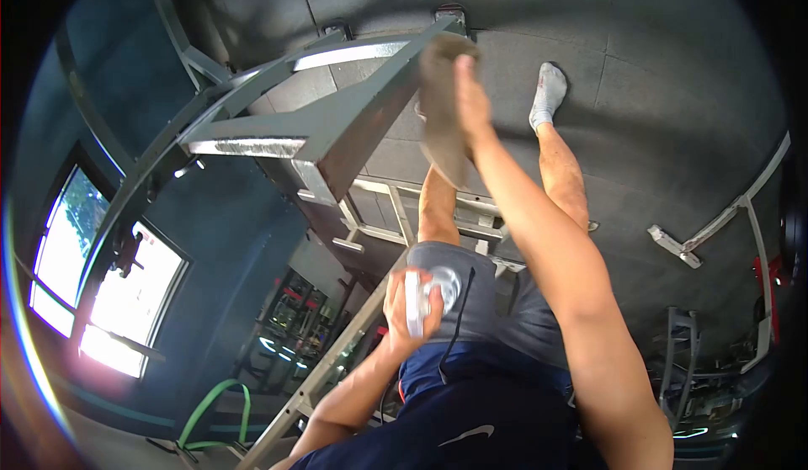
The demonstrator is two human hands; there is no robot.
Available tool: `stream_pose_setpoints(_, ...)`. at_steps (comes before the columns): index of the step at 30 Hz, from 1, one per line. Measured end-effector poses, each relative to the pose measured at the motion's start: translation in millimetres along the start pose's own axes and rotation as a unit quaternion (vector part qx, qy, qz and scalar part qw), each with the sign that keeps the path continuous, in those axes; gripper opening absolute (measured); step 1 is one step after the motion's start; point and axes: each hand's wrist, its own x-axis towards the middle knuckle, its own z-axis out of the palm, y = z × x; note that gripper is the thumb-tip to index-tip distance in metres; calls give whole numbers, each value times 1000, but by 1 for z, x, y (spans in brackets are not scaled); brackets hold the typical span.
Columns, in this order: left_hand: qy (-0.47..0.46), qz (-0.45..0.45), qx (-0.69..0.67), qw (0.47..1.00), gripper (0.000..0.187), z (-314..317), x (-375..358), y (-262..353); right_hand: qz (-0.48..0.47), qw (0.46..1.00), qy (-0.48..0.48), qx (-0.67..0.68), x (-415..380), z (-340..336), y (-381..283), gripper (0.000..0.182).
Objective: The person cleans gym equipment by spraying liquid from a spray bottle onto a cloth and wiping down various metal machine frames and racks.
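My right hand [474, 104] is stretched far forward with a brown-grey cloth [439, 104] in its grip. The thumb lies along the cloth's edge, and the other fingers are hidden behind it. In this view the cloth overlaps the far end of a dark grey steel beam [370, 104] of a gym frame; both hand and cloth are slightly blurred. Close to my lap, my left hand [396, 306] is wrapped round a clear plastic bottle [446, 286] with a white part, held tilted over my grey shorts [471, 302].
Below my legs runs a pale metal bench frame [396, 209]. My sock-clad foot [550, 87] rests on black floor mats [656, 74]. Another metal stand [673, 244] is at right, a green band [215, 394] at lower left. Bright windows [135, 293] open in the dark wall.
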Motion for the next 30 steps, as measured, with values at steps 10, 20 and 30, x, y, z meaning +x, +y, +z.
stream_pose_setpoints(10,-45,21,-66,997,20,-64,6,-77,-172,983,62,-15,-3,91,30,89)
stream_pose_setpoints(20,-94,131,-150,976,18,-154,51,-167,-100,982,-29,-157,24,52,22,63)
stream_pose_setpoints(30,-99,151,-173,968,20,-187,75,-226,10,903,-131,-408,-23,111,-74,70)
